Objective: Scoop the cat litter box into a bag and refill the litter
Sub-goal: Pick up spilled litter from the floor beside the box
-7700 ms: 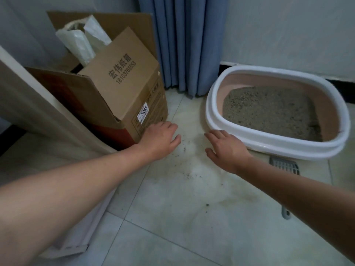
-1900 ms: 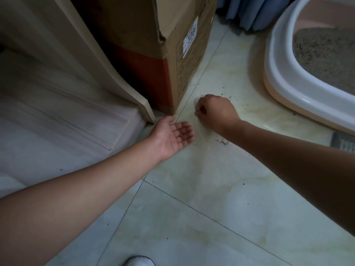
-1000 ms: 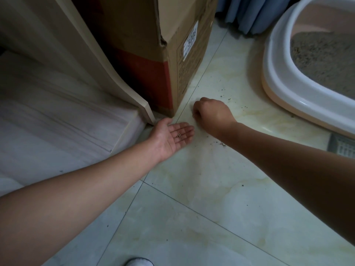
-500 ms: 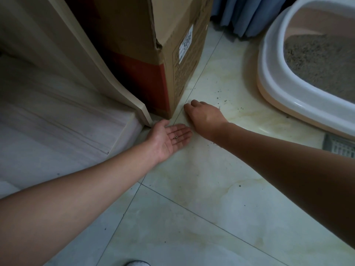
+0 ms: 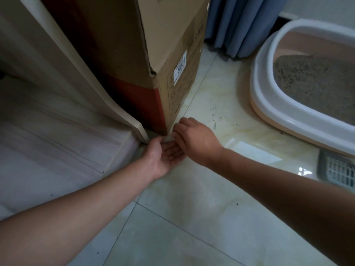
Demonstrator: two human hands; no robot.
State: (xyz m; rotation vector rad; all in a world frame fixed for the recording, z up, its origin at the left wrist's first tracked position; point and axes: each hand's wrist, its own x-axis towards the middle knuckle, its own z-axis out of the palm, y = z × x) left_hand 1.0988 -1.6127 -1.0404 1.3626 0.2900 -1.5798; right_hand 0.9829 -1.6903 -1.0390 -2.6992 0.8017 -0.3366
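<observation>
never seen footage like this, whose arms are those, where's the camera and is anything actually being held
No machine here: these are a person's two bare arms, filmed by one wide-angle camera worn on their head, looking forward and down. The left hand lies palm up, fingers relaxed, low over the tiled floor by the corner of a cardboard box. The right hand reaches over its fingertips; whether it pinches anything is hidden. Dark litter grains are scattered on the tiles nearby. To the right stands the litter box, white-rimmed, holding grey litter, with a grey slotted scoop on the floor beside it. A blue curtain hangs behind.
</observation>
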